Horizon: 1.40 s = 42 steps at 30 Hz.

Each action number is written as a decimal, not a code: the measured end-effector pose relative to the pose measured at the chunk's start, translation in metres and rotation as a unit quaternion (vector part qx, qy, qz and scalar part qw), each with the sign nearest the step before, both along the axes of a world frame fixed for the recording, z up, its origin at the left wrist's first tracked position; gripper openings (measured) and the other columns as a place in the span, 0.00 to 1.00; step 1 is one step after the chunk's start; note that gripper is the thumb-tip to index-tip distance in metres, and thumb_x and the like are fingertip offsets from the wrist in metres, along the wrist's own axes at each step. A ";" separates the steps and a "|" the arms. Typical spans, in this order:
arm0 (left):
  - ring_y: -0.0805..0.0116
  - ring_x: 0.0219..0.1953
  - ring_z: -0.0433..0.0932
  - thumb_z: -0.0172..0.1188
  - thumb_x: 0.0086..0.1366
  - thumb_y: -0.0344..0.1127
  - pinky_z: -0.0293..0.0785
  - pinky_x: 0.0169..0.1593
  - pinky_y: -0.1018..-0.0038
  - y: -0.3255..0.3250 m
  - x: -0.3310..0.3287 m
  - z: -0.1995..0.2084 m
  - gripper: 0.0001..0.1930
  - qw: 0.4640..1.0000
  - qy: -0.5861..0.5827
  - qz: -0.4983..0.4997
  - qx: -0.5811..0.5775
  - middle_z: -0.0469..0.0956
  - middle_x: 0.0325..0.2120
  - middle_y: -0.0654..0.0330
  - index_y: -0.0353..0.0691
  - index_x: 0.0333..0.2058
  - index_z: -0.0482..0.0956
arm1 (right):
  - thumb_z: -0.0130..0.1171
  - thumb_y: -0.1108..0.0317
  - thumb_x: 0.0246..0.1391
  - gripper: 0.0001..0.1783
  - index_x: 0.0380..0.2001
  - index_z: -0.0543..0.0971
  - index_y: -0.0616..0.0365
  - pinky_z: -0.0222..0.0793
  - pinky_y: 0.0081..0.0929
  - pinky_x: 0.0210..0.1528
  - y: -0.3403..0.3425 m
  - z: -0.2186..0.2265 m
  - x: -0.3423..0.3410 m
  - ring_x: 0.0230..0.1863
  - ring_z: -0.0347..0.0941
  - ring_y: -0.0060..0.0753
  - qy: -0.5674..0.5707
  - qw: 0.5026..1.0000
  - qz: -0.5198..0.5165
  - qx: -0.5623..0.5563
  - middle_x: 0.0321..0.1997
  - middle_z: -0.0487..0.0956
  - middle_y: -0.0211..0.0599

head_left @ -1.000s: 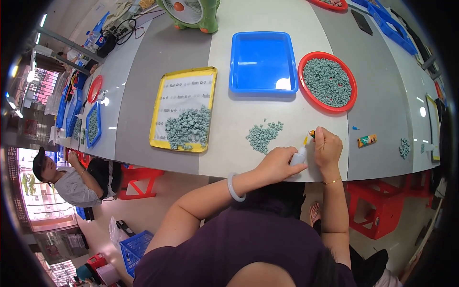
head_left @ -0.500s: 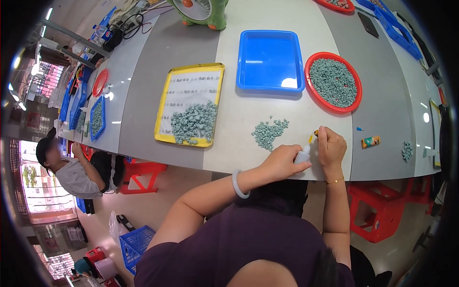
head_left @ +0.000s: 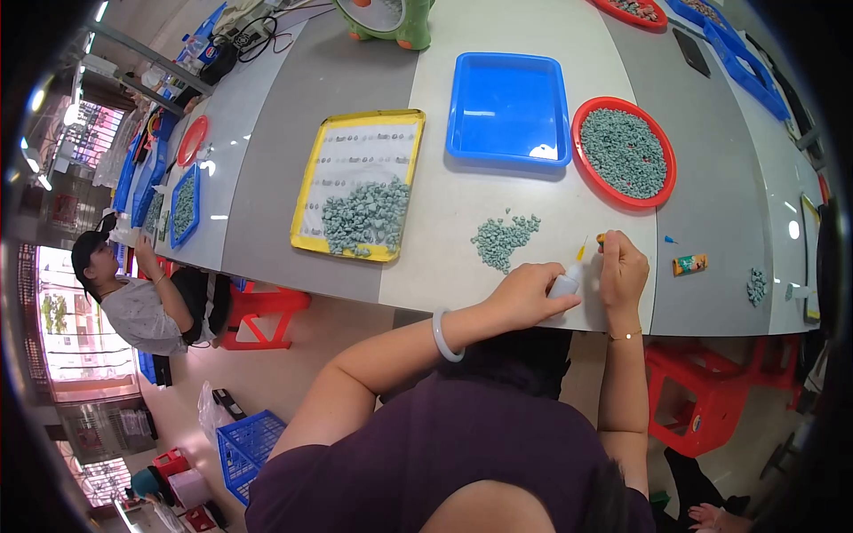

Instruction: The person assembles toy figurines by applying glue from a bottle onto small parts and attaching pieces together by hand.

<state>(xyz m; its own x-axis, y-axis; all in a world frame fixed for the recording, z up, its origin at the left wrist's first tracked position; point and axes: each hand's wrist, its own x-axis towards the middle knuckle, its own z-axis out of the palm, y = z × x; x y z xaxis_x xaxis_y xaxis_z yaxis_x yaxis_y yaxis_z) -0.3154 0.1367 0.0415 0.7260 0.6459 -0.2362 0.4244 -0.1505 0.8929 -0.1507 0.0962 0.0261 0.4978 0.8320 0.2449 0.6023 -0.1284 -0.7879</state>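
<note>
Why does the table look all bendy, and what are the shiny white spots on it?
In the head view the fisheye lens bends the straight table edges toward the dark round rim. The white spots are lamp glare on the glossy top and inside the blue tray. The left hand and right hand at the small bottle look sharp.

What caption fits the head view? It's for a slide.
Left hand holds a small white squeeze bottle beside the right hand, near loose green pieces.
</note>
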 end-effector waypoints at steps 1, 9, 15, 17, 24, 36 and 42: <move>0.64 0.22 0.76 0.62 0.53 0.43 0.70 0.29 0.72 -0.001 -0.001 -0.004 0.17 0.999 -0.020 0.011 -0.035 0.76 0.20 0.54 0.32 0.32 0.75 | 0.44 0.56 0.57 0.19 0.23 0.75 0.59 0.61 0.35 0.24 -0.002 0.002 0.002 0.19 0.67 0.43 -0.002 1.000 0.000 0.001 0.16 0.70 0.41; 0.73 0.27 0.78 0.63 0.54 0.42 0.71 0.32 0.77 0.013 0.008 0.010 0.17 0.996 -0.062 0.048 -0.041 0.79 0.24 0.57 0.34 0.35 0.75 | 0.56 0.67 0.47 0.16 0.42 0.73 0.57 0.62 0.34 0.46 -0.018 0.008 0.019 0.44 0.67 0.43 -0.318 0.947 -0.038 0.009 0.41 0.72 0.41; 0.49 0.24 0.75 0.63 0.47 0.35 0.71 0.28 0.63 0.009 0.027 0.004 0.11 0.968 -0.106 0.024 0.225 0.74 0.18 0.52 0.37 0.27 0.72 | 0.52 0.72 0.53 0.23 0.53 0.66 0.63 0.61 0.26 0.52 -0.043 -0.005 -0.010 0.51 0.65 0.28 0.235 0.962 0.116 0.078 0.53 0.68 0.38; 0.49 0.24 0.75 0.62 0.48 0.34 0.71 0.29 0.62 0.002 0.030 -0.001 0.12 0.965 -0.116 0.029 0.235 0.75 0.19 0.50 0.35 0.28 0.71 | 0.51 0.71 0.55 0.24 0.55 0.64 0.66 0.61 0.22 0.50 -0.046 -0.011 -0.019 0.50 0.65 0.24 0.344 0.930 0.129 0.027 0.51 0.70 0.36; 0.53 0.34 0.74 0.62 0.48 0.31 0.70 0.38 0.62 0.012 -0.013 0.010 0.16 0.941 -0.149 0.078 0.293 0.75 0.29 0.53 0.36 0.35 0.69 | 0.54 0.68 0.54 0.15 0.43 0.71 0.64 0.62 0.28 0.52 -0.037 -0.023 -0.008 0.47 0.69 0.30 0.364 0.923 0.106 0.067 0.43 0.74 0.39; 0.57 0.34 0.75 0.59 0.47 0.29 0.71 0.40 0.64 0.155 -0.156 0.009 0.05 0.885 0.073 0.187 0.421 0.78 0.25 0.57 0.41 0.25 0.82 | 0.54 0.65 0.55 0.15 0.42 0.70 0.65 0.69 0.21 0.39 -0.042 -0.043 0.015 0.37 0.72 0.26 0.345 0.935 0.029 0.079 0.36 0.75 0.37; 0.56 0.35 0.74 0.61 0.48 0.28 0.71 0.39 0.67 0.158 -0.172 0.015 0.06 0.925 0.152 0.107 0.333 0.77 0.29 0.57 0.40 0.28 0.81 | 0.55 0.67 0.55 0.14 0.42 0.70 0.62 0.66 0.14 0.34 -0.024 -0.021 -0.013 0.36 0.73 0.21 0.334 0.942 -0.016 0.038 0.34 0.77 0.32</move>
<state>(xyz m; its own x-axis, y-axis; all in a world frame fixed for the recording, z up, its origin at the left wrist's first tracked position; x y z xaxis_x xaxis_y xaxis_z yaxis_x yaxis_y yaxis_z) -0.4877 0.2947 0.0562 0.5311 0.8422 0.0930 0.7232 -0.5077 0.4682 -0.1636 0.0717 0.0052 0.5858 0.8071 -0.0735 -0.0332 -0.0668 -0.9972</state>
